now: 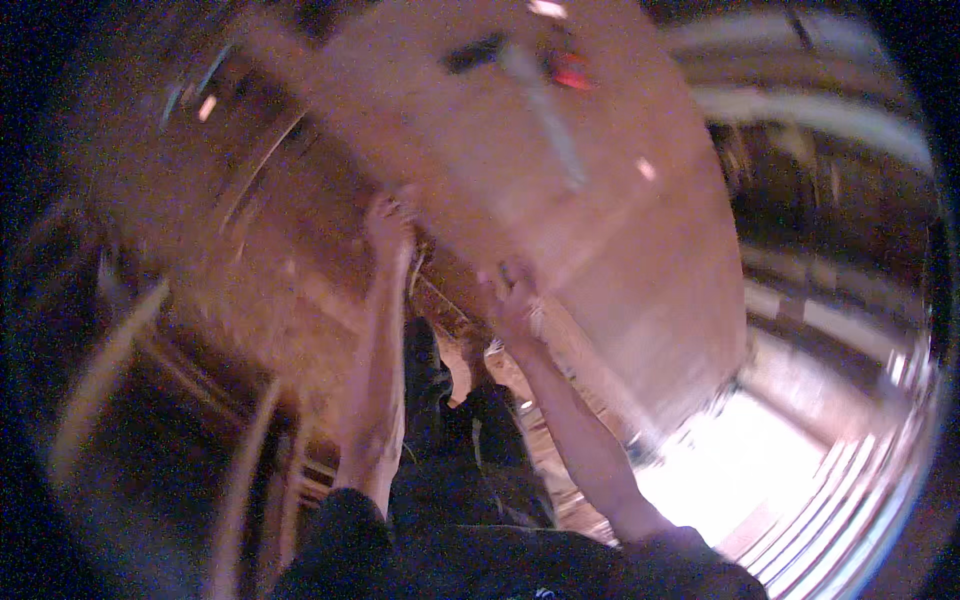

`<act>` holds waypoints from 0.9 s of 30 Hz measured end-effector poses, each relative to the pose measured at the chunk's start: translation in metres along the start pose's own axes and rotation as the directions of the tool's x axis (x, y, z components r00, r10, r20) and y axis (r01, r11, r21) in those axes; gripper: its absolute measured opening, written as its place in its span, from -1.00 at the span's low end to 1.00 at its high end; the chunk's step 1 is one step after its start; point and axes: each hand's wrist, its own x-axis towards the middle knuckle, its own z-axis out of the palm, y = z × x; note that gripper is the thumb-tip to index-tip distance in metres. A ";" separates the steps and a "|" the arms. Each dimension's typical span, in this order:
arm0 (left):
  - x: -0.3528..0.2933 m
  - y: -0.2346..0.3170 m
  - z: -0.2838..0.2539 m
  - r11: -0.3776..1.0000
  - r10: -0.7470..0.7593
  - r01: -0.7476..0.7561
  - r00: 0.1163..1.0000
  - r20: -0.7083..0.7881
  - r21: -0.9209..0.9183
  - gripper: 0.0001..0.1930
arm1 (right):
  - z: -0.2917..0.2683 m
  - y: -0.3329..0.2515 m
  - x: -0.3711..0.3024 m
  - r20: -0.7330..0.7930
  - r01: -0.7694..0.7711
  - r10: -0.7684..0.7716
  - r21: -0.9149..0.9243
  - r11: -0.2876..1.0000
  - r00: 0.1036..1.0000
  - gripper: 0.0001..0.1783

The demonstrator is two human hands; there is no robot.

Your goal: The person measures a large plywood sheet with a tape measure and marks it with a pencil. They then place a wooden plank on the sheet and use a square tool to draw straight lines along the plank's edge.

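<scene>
Motion blur smears the whole picture. My left hand (391,222) is at the near left edge of a brown board-like surface (620,230), its fingers curled in; what they hold, if anything, is unclear. Nearer to me and to the right, my right hand (514,298) is also closed at that edge. A small dark patch shows at its fingers, too blurred to name. Farther off on the surface lies a T-shaped tool (545,115), with a long grey bar and a dark crosspiece. Beside it sits a small red thing (572,70).
Very bright light (740,470) comes in at the lower right, next to pale slats (840,535). Long pale strips, perhaps timber (250,470), stand at the lower left. My dark-clothed legs (470,440) are below the hands. Shelf-like bands (800,110) run along the far right.
</scene>
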 end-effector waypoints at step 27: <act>-0.581 -0.173 0.299 0.248 -0.964 -0.030 0.095 0.250 0.968 -0.56 | -0.074 0.332 -0.513 -0.174 -0.402 0.946 0.914 0.052 -0.272 -0.43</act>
